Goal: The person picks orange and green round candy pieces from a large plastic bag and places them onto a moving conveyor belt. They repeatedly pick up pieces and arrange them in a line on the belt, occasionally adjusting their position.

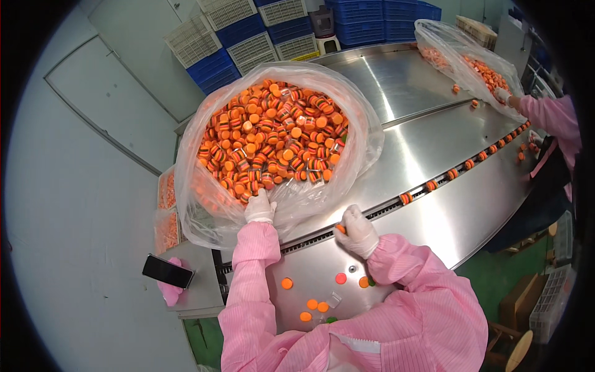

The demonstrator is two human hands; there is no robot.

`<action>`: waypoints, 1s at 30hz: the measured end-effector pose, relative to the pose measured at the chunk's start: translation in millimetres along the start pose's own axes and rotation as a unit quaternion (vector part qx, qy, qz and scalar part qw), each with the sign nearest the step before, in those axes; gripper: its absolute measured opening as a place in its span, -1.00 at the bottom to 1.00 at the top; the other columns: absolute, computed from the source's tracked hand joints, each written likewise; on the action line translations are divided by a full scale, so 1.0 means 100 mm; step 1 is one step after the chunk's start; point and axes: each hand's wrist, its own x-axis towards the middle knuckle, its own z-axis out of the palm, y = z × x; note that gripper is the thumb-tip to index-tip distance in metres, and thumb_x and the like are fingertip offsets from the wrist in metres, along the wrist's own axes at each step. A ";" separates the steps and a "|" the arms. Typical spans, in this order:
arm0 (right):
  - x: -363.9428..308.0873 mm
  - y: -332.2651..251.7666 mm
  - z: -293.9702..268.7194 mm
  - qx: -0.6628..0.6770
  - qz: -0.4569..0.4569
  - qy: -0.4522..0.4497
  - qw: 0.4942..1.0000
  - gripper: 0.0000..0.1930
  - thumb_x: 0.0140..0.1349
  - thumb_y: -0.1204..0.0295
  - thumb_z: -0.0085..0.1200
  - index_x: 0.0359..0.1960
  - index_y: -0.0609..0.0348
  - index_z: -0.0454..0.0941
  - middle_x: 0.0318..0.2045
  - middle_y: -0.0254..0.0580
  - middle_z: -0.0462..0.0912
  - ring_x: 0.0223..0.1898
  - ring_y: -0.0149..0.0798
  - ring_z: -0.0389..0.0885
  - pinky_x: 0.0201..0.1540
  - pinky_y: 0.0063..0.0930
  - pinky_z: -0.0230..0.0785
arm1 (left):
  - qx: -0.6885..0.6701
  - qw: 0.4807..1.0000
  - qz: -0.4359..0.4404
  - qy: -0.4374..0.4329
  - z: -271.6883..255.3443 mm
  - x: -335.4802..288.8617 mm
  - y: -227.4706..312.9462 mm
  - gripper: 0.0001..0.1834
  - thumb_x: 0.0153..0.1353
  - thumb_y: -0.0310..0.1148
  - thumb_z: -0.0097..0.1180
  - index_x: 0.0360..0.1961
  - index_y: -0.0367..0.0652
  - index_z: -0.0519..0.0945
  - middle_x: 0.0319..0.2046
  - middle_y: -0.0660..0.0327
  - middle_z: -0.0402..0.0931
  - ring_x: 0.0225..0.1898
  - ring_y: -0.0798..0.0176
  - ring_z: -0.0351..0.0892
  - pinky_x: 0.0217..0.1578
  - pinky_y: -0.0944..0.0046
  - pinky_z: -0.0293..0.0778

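Observation:
A big clear plastic bag (365, 133) stands wide open, full of striped orange candies (273, 133). At the bag's near edge, my gloved left hand (260, 208) reaches against the candies with its fingers drawn together; what they hold, if anything, is hidden. My gloved right hand (359, 232) is closed on an orange candy (339, 229) beside the slotted conveyor track (307, 242). Right of that hand, a row of striped candies (432, 185) sits in the track. Loose orange discs (287, 283) and a red disc (341, 278) lie on the steel table near my body.
Across the steel table (427, 146), a co-worker's pink sleeve (548, 115) reaches to another candy bag (489, 71). A phone (168, 271) lies at the left. Stacked crates (248, 40) stand behind. More candy trays (167, 229) are beside the bag.

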 end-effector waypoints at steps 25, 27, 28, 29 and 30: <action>1.61 0.40 0.60 -0.240 -0.106 -0.031 0.965 -0.77 -0.06 0.44 0.01 -0.30 0.16 0.43 -0.31 -0.06 0.47 -0.20 -0.03 0.41 -0.23 -0.20 0.31 | -0.221 0.904 0.362 -0.047 -0.07 -1.10 0.05 -0.83 -0.05 -0.38 0.15 -0.38 -0.12 0.47 -0.30 0.08 0.33 -0.25 0.01 0.44 -0.23 0.16 0.41; 1.41 0.24 0.55 -0.156 -0.104 -0.020 0.982 -0.79 -0.07 0.48 0.01 -0.33 0.17 0.42 -0.33 -0.06 0.47 -0.25 -0.03 0.43 -0.24 -0.19 0.31 | -0.206 0.906 0.369 0.036 -0.20 -0.90 -0.01 -0.83 -0.06 -0.40 0.15 -0.38 -0.10 0.50 -0.30 0.08 0.39 -0.24 -0.01 0.43 -0.20 0.14 0.39; 1.30 0.10 0.51 -0.113 -0.105 -0.015 0.988 -0.80 -0.08 0.49 0.01 -0.34 0.18 0.42 -0.34 -0.06 0.47 -0.27 -0.03 0.44 -0.24 -0.18 0.31 | -0.154 0.922 0.345 0.083 -0.19 -0.67 -0.14 -0.79 -0.08 -0.42 0.15 -0.34 -0.09 0.51 -0.27 0.06 0.39 -0.21 -0.03 0.42 -0.16 0.12 0.37; 1.14 -0.04 0.52 -0.044 -0.148 -0.056 0.986 -0.81 -0.08 0.50 0.01 -0.35 0.19 0.41 -0.35 -0.05 0.46 -0.29 -0.03 0.45 -0.24 -0.19 0.32 | -0.101 0.934 0.317 0.131 -0.15 -0.41 -0.25 -0.74 -0.10 -0.44 0.15 -0.30 -0.09 0.52 -0.25 0.05 0.39 -0.18 -0.06 0.40 -0.13 0.09 0.34; 0.96 -0.19 0.51 0.022 -0.187 -0.097 0.977 -0.81 -0.09 0.52 0.02 -0.37 0.20 0.41 -0.36 -0.04 0.46 -0.31 -0.03 0.45 -0.24 -0.20 0.32 | -0.087 0.923 0.294 0.232 -0.20 -0.20 -0.28 -0.75 -0.11 -0.45 0.12 -0.30 -0.09 0.51 -0.24 0.05 0.38 -0.15 -0.04 0.38 -0.12 0.07 0.33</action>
